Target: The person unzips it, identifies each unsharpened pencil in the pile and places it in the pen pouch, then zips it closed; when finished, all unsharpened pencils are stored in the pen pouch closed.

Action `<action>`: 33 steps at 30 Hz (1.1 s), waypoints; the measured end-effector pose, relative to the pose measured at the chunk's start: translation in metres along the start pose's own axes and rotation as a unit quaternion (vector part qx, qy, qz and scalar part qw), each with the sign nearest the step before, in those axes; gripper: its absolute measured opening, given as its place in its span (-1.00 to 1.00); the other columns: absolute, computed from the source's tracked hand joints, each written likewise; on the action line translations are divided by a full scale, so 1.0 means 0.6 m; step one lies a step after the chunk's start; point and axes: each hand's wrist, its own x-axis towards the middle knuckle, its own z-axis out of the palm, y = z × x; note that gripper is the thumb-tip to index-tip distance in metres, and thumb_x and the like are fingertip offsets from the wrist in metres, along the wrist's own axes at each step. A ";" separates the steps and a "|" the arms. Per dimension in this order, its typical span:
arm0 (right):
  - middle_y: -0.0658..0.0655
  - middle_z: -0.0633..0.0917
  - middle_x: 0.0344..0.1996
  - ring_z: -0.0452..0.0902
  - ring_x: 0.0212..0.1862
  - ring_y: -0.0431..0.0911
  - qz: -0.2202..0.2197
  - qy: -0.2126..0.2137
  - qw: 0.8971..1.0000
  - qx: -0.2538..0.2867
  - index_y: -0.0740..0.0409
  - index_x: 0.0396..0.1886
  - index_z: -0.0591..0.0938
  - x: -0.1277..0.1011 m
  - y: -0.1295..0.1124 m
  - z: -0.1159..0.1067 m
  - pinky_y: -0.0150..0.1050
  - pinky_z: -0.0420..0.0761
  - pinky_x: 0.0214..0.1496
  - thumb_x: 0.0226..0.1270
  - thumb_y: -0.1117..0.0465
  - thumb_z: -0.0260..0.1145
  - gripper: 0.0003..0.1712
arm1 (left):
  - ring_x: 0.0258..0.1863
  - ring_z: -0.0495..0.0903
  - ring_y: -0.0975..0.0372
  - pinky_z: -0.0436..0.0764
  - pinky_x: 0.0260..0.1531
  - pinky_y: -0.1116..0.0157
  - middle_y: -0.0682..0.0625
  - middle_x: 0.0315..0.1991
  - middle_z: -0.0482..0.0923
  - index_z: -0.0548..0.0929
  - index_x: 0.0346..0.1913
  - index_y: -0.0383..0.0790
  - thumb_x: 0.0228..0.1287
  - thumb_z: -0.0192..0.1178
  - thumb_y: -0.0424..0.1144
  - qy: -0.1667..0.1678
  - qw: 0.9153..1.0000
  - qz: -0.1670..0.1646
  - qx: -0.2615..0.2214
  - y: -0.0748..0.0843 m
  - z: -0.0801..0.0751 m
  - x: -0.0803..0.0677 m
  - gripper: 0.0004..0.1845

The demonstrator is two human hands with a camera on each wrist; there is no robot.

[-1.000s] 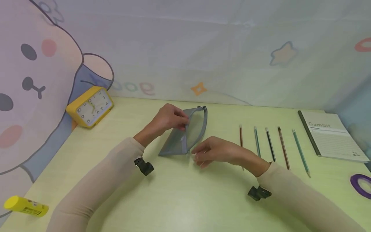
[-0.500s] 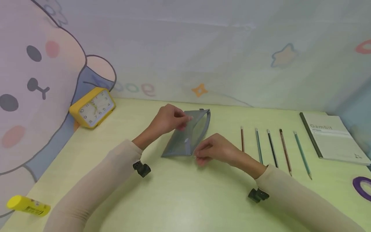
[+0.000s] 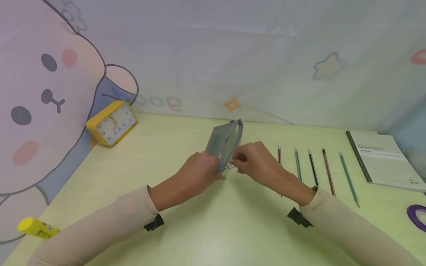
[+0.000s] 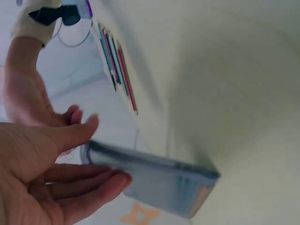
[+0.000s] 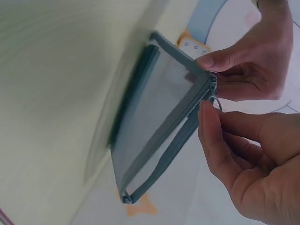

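left hand [image 3: 199, 171]: pinches near end of flat grey mesh zip pouch [image 3: 223, 142], thumb against fingers | right hand [image 3: 254, 162]: pinches small metal zip ring [image 5: 215, 102] at same end | pouch: tilted up on pale green table [image 3: 213, 229], centre, far end toward 12 o'clock | five pencils [image 3: 313, 168] at 3 o'clock, yellow clock [image 3: 112, 123] at 10 o'clock

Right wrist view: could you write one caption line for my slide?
Left hand holds a grey mesh pencil pouch while right hand pinches its zipper ring.
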 end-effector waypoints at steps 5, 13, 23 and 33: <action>-0.06 0.74 -0.61 0.66 -0.54 -0.22 0.020 -0.006 0.999 0.037 0.08 -0.43 0.76 0.004 -0.006 -0.007 -0.36 0.54 -0.45 0.35 0.28 0.37 -0.86 | -0.61 0.56 0.18 0.60 -0.59 0.27 -0.03 -0.58 0.60 0.70 -0.43 -0.26 0.23 0.43 -0.28 0.050 0.995 0.026 0.088 0.010 0.010 -0.010 -0.85; -0.05 0.69 -0.62 0.62 -0.55 -0.20 -0.004 0.016 0.999 0.037 0.10 -0.41 0.72 0.004 0.001 -0.025 -0.35 0.49 -0.51 0.38 0.25 0.37 -0.87 | -0.62 0.40 0.30 0.39 -0.65 0.44 -0.01 -0.55 0.58 0.67 -0.36 -0.28 0.23 0.38 -0.43 0.161 0.980 0.084 0.087 0.010 0.001 -0.022 -0.92; 0.08 0.71 -0.55 0.59 -0.54 -0.22 0.007 0.056 0.998 -0.004 0.17 -0.35 0.72 -0.014 0.057 -0.035 -0.37 0.57 -0.47 0.42 0.30 0.33 -0.88 | -0.48 0.67 0.28 0.63 -0.49 0.46 -0.01 -0.44 0.74 0.73 -0.30 -0.28 0.24 0.38 -0.40 0.170 0.974 0.142 0.056 0.005 0.005 -0.029 -0.98; 0.16 0.74 -0.50 0.63 -0.50 -0.14 0.033 0.077 0.995 -0.058 0.31 -0.24 0.72 -0.016 0.160 -0.076 -0.36 0.56 -0.47 0.45 0.32 0.28 -0.86 | -0.41 0.71 0.27 0.69 -0.40 0.46 0.00 -0.39 0.76 0.75 -0.27 -0.29 0.20 0.41 -0.41 0.159 0.974 0.159 0.034 -0.007 0.010 -0.027 -0.94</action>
